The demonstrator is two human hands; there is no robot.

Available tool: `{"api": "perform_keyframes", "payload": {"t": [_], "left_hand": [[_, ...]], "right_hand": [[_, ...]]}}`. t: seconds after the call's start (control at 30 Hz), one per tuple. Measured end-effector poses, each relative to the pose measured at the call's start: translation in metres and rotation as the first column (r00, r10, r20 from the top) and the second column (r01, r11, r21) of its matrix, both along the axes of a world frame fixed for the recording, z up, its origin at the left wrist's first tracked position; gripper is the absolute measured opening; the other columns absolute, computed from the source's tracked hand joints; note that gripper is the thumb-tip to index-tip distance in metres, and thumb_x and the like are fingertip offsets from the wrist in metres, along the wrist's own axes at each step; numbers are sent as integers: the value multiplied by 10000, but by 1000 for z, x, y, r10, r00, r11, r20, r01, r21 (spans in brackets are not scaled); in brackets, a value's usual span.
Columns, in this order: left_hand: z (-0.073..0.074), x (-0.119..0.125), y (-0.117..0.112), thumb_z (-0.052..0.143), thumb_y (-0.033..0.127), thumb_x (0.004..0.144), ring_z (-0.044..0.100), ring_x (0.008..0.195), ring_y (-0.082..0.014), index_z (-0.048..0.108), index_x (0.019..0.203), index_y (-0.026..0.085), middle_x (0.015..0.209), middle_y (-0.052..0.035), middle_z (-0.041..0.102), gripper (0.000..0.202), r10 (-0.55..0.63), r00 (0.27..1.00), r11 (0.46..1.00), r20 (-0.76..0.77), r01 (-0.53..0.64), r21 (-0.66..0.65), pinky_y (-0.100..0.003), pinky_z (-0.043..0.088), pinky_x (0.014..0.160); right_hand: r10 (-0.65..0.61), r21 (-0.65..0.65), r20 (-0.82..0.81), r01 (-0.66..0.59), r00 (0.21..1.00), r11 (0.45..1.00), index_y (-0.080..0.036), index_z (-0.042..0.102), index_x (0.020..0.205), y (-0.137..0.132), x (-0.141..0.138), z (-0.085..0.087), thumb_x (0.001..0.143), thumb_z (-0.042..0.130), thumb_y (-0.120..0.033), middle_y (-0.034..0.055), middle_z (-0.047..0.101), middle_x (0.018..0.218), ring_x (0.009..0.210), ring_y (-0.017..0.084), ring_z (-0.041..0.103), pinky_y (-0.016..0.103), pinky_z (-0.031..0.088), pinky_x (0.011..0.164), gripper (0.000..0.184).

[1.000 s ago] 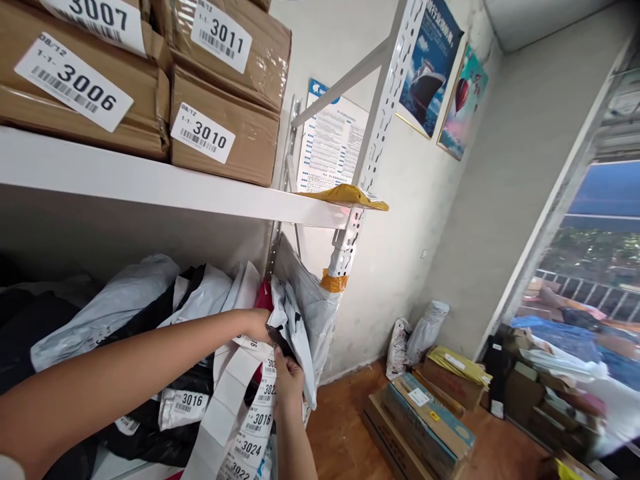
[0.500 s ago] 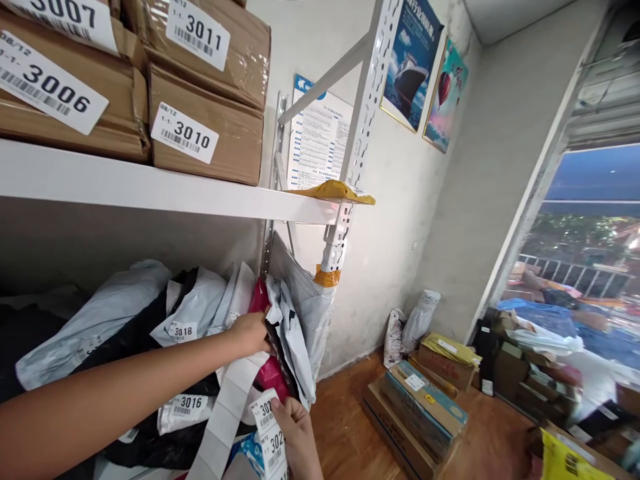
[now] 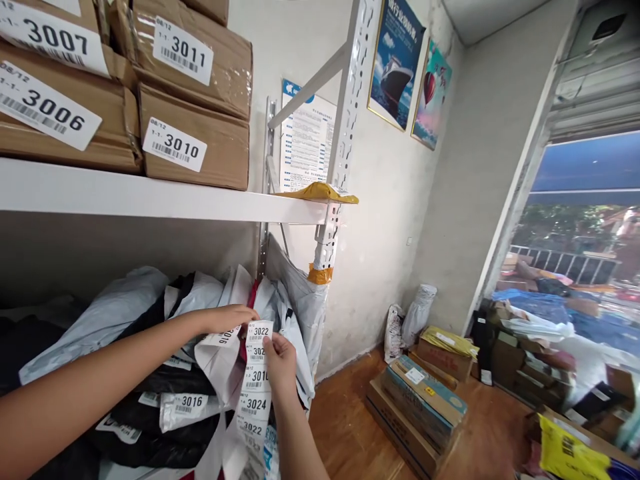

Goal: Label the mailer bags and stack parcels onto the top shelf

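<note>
A long strip of white printed labels (image 3: pixel 253 405), bearing numbers such as 3022 and 3024, hangs before the lower shelf. My right hand (image 3: pixel 281 360) pinches its right edge near the top between thumb and fingers. At the strip's upper left corner is my left hand (image 3: pixel 231 318), its fingertips closed on the paper and partly hidden. Behind both hands, grey and white mailing bags (image 3: pixel 267 300) stand packed together. A bag labelled 3016 (image 3: pixel 187 408) lies below my left forearm, on black plastic parcels (image 3: pixel 165 437).
Taped cardboard boxes (image 3: pixel 195 120) with number labels fill the upper shelf (image 3: pixel 200 200). A yellow packet (image 3: pixel 320 193) lies at its end, by the perforated post (image 3: pixel 345 120). Stacked boxes (image 3: pixel 420 400) stand on the brown floor, with more parcels (image 3: pixel 530 360) by the window.
My left hand has left the bags and come to the top of the label strip. My right hand has raised the strip, so more labels face me. The view has shifted slightly.
</note>
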State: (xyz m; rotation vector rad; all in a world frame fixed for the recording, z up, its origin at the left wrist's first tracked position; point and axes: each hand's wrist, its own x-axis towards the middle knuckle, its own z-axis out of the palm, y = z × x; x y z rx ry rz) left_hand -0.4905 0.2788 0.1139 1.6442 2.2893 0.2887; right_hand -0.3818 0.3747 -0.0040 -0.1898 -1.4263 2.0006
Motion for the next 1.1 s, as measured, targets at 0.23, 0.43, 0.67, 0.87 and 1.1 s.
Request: {"api": "perform_keyframes", "payload": {"t": [0.23,0.43,0.67,0.87,1.1], "left_hand": [[-9,6,14,529,378,811,604,779,-210,583,940,198,852,-31,647,228,188,974,982,-126,-183,50,-253,398,606],[-17,15,21,460,255,868,616,901,-255,602,974,207,977,-82,668,183,184,910,982,-373,-190,20,-310,421,715],[-25,25,29,443,279,909,639,875,-250,632,1040,207,965,-91,683,240,146,860,975,-489,-208,-76,-345,458,713],[-15,37,39,561,162,816,661,846,-340,528,1248,120,1061,-217,650,436,196,763,961,-616,-273,-32,-376,474,638],[-9,37,60,519,12,755,606,714,-214,629,671,186,808,-58,663,223,-273,800,962,-534,215,-170,-309,372,620]], "right_hand": [[-172,-41,92,176,981,983,-157,537,538,0,-18,-15,566,738,-596,-28,491,471,499,94,361,247,328,515,484],[-77,-119,93,88,993,989,-195,470,518,3,-15,-18,590,723,-593,-40,442,458,474,98,344,265,305,514,477],[39,-227,110,-14,993,974,-239,318,458,-4,12,-19,525,714,-692,-61,332,411,422,81,264,260,252,467,605],[132,-225,41,-120,990,967,-203,308,491,-15,65,-43,504,809,-602,-58,398,474,459,48,278,215,217,476,641],[182,-153,-173,-209,968,966,-181,634,902,18,89,-46,667,803,-382,20,661,718,610,127,539,250,409,610,352]]}}
